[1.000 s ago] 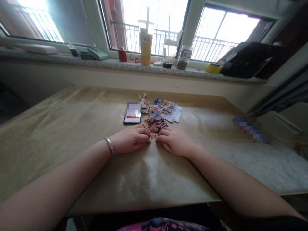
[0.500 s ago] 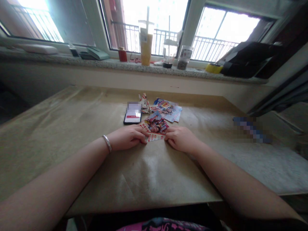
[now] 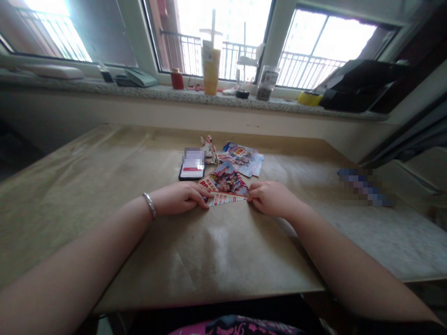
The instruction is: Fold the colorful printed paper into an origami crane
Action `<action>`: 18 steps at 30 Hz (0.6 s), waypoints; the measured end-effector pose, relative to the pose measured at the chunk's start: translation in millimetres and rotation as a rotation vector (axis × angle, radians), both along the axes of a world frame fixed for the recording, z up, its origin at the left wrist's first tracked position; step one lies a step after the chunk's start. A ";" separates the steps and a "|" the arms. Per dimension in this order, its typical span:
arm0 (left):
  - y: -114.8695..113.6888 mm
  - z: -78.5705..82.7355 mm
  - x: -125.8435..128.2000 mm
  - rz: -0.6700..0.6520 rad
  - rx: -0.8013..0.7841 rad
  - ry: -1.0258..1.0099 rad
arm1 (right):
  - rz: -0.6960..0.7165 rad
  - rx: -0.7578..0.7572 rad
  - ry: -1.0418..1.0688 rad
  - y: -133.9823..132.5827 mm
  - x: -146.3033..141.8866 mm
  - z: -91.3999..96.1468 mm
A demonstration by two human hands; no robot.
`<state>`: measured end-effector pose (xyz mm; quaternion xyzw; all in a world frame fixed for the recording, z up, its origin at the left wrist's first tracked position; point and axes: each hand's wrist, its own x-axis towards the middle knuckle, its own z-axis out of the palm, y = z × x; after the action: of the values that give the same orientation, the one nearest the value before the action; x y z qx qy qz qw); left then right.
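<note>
If the ends are pulled unevenly, the fold could be skewed on the multicoloured, folded paper sheet (image 3: pixel 226 179), set mid-width on the tan tabletop (image 3: pixel 206 260); its ends are pinched by the left hand (image 3: pixel 181 197) and right hand (image 3: pixel 270 197), fingers (image 3: pixel 198 197) curled, forearms (image 3: pixel 94 249) angled inward across the near edge.

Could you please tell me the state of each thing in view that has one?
Printed sheet: near edge folded over
Left hand: touching the sheet's left end
Right hand: closed on the sheet's right corner
Phone: flat, screen lit
Leaflets: flat, overlapping
Paper piece: crumpled
Tall cup: upright, straw in
</note>
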<state>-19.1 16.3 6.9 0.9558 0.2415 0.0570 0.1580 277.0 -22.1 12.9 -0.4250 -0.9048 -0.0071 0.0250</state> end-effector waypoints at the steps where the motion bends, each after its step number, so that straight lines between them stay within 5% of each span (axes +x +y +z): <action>1: 0.4 -0.2 -0.9 0.001 -0.005 -0.010 | -0.004 0.006 -0.003 0.2 0.8 -0.3; 18: 5.0 -1.9 -8.4 -0.018 -0.060 -0.038 | -0.039 -0.006 -0.037 4.7 16.5 6.6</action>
<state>-27.5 21.3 4.9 0.9515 0.2315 0.0667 0.1916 293.6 -17.5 19.4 -0.4422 -0.8968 -0.0127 0.0066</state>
